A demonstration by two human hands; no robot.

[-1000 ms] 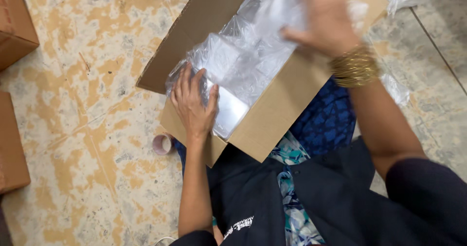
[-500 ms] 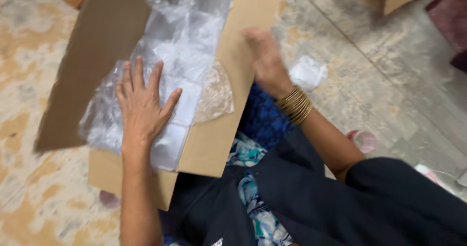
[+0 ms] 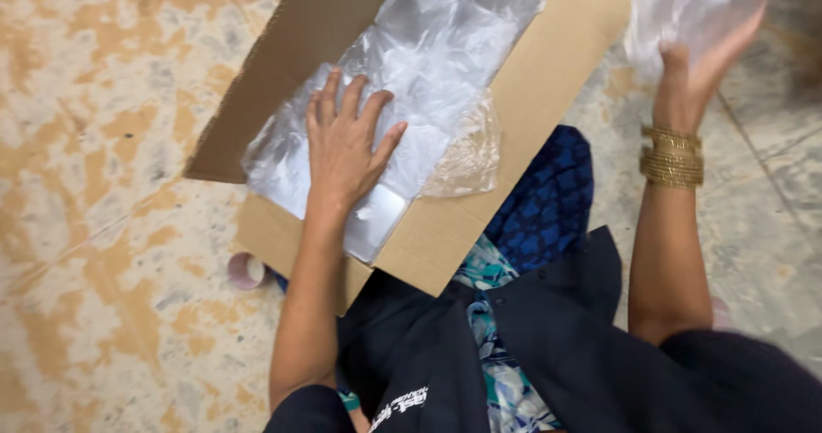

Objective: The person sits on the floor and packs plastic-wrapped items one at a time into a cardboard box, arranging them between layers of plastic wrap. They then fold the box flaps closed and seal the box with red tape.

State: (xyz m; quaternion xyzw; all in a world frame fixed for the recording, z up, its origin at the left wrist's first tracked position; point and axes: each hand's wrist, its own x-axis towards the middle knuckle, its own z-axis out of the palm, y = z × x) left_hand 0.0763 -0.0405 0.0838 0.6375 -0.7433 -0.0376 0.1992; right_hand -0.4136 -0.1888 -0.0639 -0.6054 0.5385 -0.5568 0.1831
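Observation:
An open cardboard box (image 3: 548, 82) rests on my lap, filled with clear plastic packets (image 3: 445, 65). My left hand (image 3: 347, 142) lies flat, fingers spread, pressing on the packets near the box's front edge. My right hand (image 3: 698, 78), with gold bangles on the wrist, is raised to the right of the box and holds a blurred clear plastic bag (image 3: 685, 5) at the top right.
A small roll of tape (image 3: 247, 270) lies on the mottled tan floor by the box's front left corner. Grey floor tiles run on the right. My dark jacket and blue patterned clothing fill the lower middle.
My right hand has gone from the box's right side up and to the right, and now has a plastic bag in it. My left hand stays pressed on the packets.

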